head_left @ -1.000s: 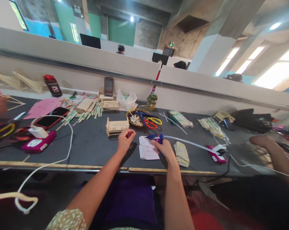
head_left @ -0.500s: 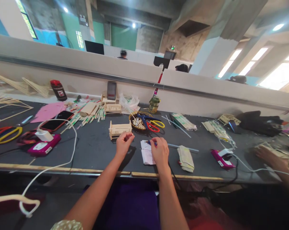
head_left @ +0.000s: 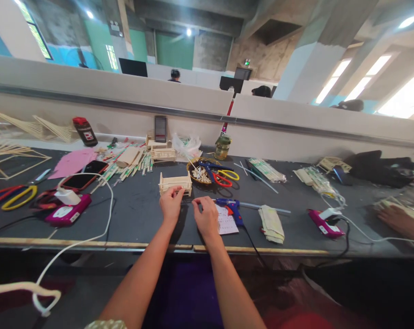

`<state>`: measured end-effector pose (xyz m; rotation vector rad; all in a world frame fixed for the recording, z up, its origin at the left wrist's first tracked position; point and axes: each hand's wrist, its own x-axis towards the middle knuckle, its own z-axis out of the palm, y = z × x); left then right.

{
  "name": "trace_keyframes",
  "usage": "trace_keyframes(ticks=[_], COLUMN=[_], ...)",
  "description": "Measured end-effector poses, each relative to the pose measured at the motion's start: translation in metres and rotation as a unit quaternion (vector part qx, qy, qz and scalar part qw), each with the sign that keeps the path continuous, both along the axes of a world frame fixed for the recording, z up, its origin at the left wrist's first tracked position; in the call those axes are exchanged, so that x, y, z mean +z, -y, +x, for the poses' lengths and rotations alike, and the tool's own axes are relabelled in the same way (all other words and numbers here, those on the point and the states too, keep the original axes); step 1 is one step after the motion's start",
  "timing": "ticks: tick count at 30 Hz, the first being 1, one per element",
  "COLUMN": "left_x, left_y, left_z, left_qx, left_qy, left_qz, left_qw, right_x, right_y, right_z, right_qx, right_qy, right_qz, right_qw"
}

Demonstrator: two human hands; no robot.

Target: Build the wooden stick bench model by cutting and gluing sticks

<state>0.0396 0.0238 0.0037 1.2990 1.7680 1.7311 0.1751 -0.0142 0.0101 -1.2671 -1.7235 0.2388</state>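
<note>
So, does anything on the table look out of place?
Mildly odd: the blue glue gun lies on its side, overlapping the white paper and hiding part of it. No spill or damage stands out.

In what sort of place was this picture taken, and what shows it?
Probably a shared craft workshop: on the long dark table are a blue glue gun and a small wooden model, and another person's hand shows near the right edge.
</note>
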Motion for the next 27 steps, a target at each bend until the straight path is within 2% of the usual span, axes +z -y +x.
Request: trace_keyframes(ticks=[5,12,16,21,27], left_x=[0.001,0.000,0.000,0.004,0.011], left_y=[-0.004,-0.006,-0.007,-0.005,0.001], left_z=[0.004,0.006,0.009,0.009,0.003], left_qx=[0.002,0.000,0.000,-0.005,-0.045], left_qy=[-0.005,-0.014,-0.020,-0.014,-0.044], left_qz=[0.000,-0.007,-0.010,-0.004,-0.005], left_qw=[1.000,1.000,1.000,1.000,0.998], right_x=[-0.005,0.006,0.009,0.016,0.038], right_y=[0.002,-0.006,-0.009,-0.017,-0.039], right_z=[-0.006,-0.015,-0.018,-0.010,0.006], right_qx=[-0.004,0.002,0.001,-0.006,0.027], right_qy=[-0.015,-0.056,-0.066,-0.089,-0.050], right_qz=[-0.005,-0.084,-0.105,-0.060,0.007], right_qw=[1.000,0.995,0.992,0.994,0.998])
